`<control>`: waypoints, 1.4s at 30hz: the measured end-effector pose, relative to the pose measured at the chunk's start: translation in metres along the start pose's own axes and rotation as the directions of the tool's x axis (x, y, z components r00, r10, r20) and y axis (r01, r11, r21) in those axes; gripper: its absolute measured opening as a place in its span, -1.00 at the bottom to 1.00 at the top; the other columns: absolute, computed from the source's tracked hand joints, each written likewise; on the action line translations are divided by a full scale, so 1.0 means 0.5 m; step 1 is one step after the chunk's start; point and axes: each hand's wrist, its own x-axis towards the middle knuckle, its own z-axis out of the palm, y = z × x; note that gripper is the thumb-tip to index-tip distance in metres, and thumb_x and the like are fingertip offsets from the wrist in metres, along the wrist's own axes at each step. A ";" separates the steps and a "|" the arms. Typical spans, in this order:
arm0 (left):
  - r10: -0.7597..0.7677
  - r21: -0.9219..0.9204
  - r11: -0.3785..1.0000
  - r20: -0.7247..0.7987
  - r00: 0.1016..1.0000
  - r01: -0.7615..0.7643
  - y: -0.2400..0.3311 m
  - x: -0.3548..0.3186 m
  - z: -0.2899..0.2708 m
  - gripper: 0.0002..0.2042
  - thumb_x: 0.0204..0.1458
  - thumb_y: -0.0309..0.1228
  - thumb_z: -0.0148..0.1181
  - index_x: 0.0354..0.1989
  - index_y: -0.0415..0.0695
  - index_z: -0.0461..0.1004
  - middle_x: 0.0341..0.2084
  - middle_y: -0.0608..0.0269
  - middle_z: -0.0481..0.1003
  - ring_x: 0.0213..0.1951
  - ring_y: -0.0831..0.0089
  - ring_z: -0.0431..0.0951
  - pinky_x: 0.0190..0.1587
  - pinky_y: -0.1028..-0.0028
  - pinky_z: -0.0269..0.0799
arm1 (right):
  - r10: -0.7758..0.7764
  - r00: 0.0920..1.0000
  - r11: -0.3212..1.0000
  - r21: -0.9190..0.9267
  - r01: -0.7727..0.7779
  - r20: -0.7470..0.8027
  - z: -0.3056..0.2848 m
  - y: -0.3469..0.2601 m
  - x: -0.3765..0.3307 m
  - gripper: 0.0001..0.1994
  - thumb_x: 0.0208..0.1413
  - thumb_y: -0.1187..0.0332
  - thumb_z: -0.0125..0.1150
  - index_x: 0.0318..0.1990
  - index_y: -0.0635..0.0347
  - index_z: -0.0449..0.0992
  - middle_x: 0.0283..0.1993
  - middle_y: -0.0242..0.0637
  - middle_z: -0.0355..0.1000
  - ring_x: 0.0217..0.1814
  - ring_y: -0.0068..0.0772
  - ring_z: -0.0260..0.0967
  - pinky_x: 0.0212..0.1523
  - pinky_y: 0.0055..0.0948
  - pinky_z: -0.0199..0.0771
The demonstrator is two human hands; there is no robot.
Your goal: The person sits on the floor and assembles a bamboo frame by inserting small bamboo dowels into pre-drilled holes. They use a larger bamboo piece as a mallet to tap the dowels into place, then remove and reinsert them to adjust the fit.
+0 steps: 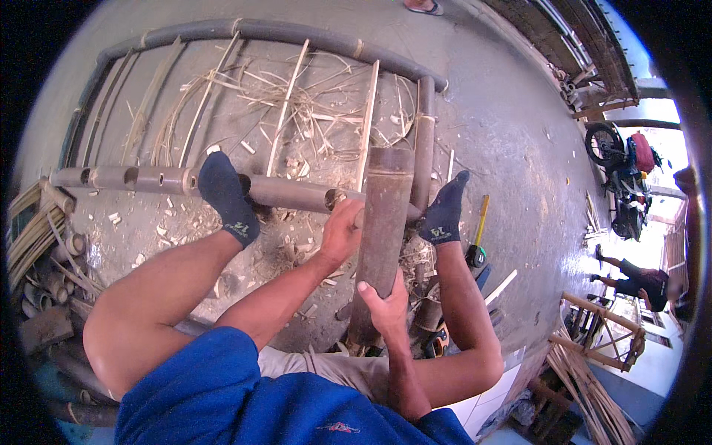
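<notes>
A thick brown bamboo tube [383,215] stands lengthwise between my lower legs. My right hand [386,305] is wrapped round its near part, thumb across the front. Against the tube's left side, my left hand [341,231] is curled beside the end hole of a bamboo pole [289,191]; its fingertips are partly hidden, and what they grip cannot be made out. That pole, with holes cut along it, forms the near side of a bamboo frame [263,31] lying on the floor. Several pale slats [288,106] cross the frame. My feet rest at the pole.
Shavings [300,107] litter the floor. A tape measure [476,256] with its yellow blade out lies right of my foot; an orange-handled tool [437,341] is nearer. Bamboo strips [33,230] are piled left. Far right are a motorbike [623,174], another person [645,285] and a bamboo structure [593,337].
</notes>
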 end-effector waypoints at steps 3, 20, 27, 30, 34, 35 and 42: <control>-0.044 -0.090 0.995 -0.066 0.997 0.038 -0.001 0.026 -0.008 -0.56 -0.05 -0.47 0.36 0.08 -0.18 0.52 -0.01 -0.04 0.55 0.09 0.08 0.54 0.13 0.22 0.43 | 0.005 0.999 1.000 -0.029 -0.006 -0.042 -0.002 0.016 -0.002 -0.33 0.00 0.22 0.46 0.23 0.31 0.35 -0.02 -0.10 0.55 0.00 -0.27 0.51 0.09 -0.27 0.49; -0.278 -0.395 0.854 0.201 0.939 0.338 0.009 0.140 -0.108 -0.60 0.09 -0.29 0.42 0.04 -0.22 0.54 -0.18 0.29 0.64 -0.17 0.50 0.58 -0.05 0.41 0.49 | -0.094 0.984 0.993 0.053 0.103 -0.154 -0.033 0.004 0.002 -0.32 0.02 0.16 0.45 0.25 0.31 0.34 -0.02 -0.07 0.57 0.00 -0.23 0.54 0.09 -0.24 0.49; -0.424 -0.327 0.869 -0.110 0.899 0.370 0.000 0.252 -0.179 -0.56 0.08 -0.25 0.35 0.06 -0.26 0.47 -0.21 0.11 0.61 -0.19 0.35 0.60 -0.12 0.34 0.47 | 0.157 0.988 0.938 -0.315 -0.144 0.015 -0.024 0.028 -0.031 -0.17 -0.03 0.04 0.46 0.33 0.37 0.30 -0.02 0.20 0.57 0.06 0.02 0.58 0.10 -0.17 0.50; -0.049 -0.050 0.998 -0.251 0.967 0.038 -0.013 0.326 -0.216 -0.51 0.01 -0.24 0.37 0.06 -0.27 0.46 -0.23 -0.04 0.60 -0.20 0.09 0.62 -0.09 0.22 0.48 | 0.231 0.966 0.855 -0.498 -0.146 0.113 -0.025 0.052 -0.044 -0.14 -0.03 -0.08 0.40 0.35 0.28 0.29 -0.06 0.31 0.55 0.04 0.26 0.56 0.08 -0.05 0.52; -0.011 0.376 0.927 0.061 0.998 -0.013 -0.047 0.345 -0.225 -0.44 -0.06 -0.26 0.35 0.14 -0.24 0.43 -0.15 -0.17 0.55 -0.05 -0.13 0.55 0.05 0.11 0.44 | 0.295 0.922 0.744 -0.666 -0.058 0.249 -0.008 0.101 -0.042 -0.15 -0.03 -0.17 0.36 0.34 0.17 0.30 -0.12 0.26 0.57 0.00 0.28 0.56 0.03 0.02 0.52; 0.015 0.425 0.902 0.132 0.991 -0.071 -0.057 0.339 -0.221 -0.43 -0.07 -0.27 0.35 0.16 -0.22 0.43 -0.13 -0.18 0.53 -0.01 -0.14 0.53 0.09 0.09 0.43 | 0.302 0.911 0.724 -0.690 -0.027 0.281 0.000 0.114 -0.041 -0.16 -0.03 -0.19 0.35 0.33 0.14 0.31 -0.14 0.25 0.58 -0.02 0.28 0.56 0.02 0.03 0.53; -0.040 0.552 0.812 0.376 0.926 -0.190 -0.041 0.361 -0.267 -0.49 0.05 -0.22 0.31 0.16 -0.18 0.47 -0.05 -0.19 0.53 0.05 -0.13 0.51 0.16 0.09 0.42 | 0.223 0.903 0.743 -0.664 0.085 0.366 0.065 0.211 -0.024 -0.14 0.00 -0.24 0.31 0.35 0.12 0.27 -0.01 0.14 0.57 0.02 0.21 0.56 0.00 0.06 0.56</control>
